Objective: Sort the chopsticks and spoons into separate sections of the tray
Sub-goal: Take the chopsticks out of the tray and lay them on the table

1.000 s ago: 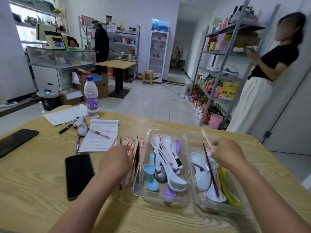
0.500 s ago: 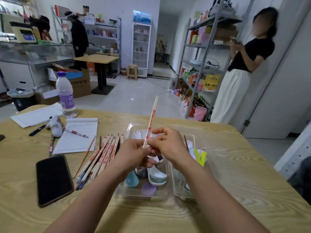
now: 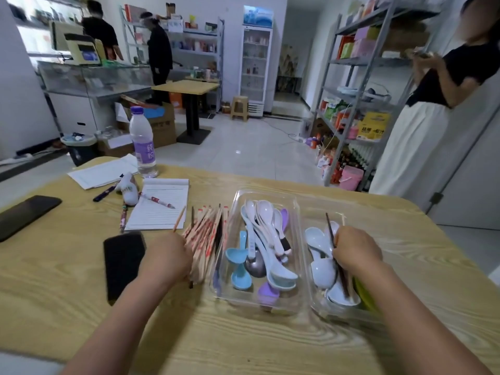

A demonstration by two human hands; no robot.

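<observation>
A clear plastic tray [image 3: 295, 197] with two sections lies on the wooden table. Its left section holds several spoons [image 3: 266, 234], white, blue, purple and one metal. The right section holds white spoons [image 3: 320, 270], a yellow-green utensil [image 3: 365, 293] and a dark chopstick [image 3: 330, 231]. My right hand [image 3: 357, 253] is inside the right section and grips that dark chopstick. A pile of paper-wrapped chopsticks [image 3: 207, 234] lies on the table just left of the tray. My left hand [image 3: 166, 259] sits on the pile's near end with its fingers curled over the chopsticks.
A black phone [image 3: 123, 263] lies left of my left hand, and another phone [image 3: 25, 213] sits at the far left. A notepad [image 3: 159, 207], pens, papers and a water bottle [image 3: 142, 143] stand behind. A person stands by the shelves at right.
Both hands held one wrapped chopstick upright over the tray. My left hand has since gone down to the pile, and my right hand has returned to the right section and taken a dark chopstick.
</observation>
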